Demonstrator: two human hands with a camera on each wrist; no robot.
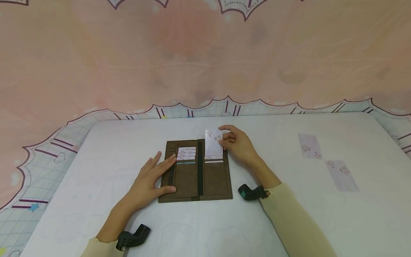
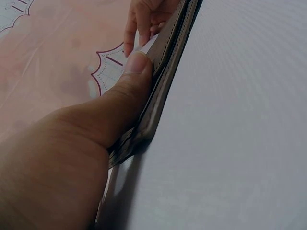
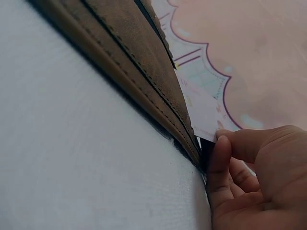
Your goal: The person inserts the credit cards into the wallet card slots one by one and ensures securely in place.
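Observation:
A brown wallet (image 1: 184, 180) lies unfolded on the white table, with dark bands down its left part and along its middle. Several flower-patterned cards (image 1: 186, 154) sit overlapped in its left slots. My right hand (image 1: 238, 144) pinches a white card with pink flowers (image 1: 213, 139) by its right edge. That card stands partly above the wallet's upper right slots; its lower end is at the slots. My left hand (image 1: 151, 180) rests on the wallet's left edge, fingers extended. In the left wrist view its thumb (image 2: 136, 67) lies on the wallet.
Two more flowered cards, an upper one (image 1: 310, 146) and a lower one (image 1: 342, 175), lie flat on the table's right side. A patterned cloth (image 1: 192, 71) hangs behind the table (image 1: 96, 171). Black devices are strapped on both wrists.

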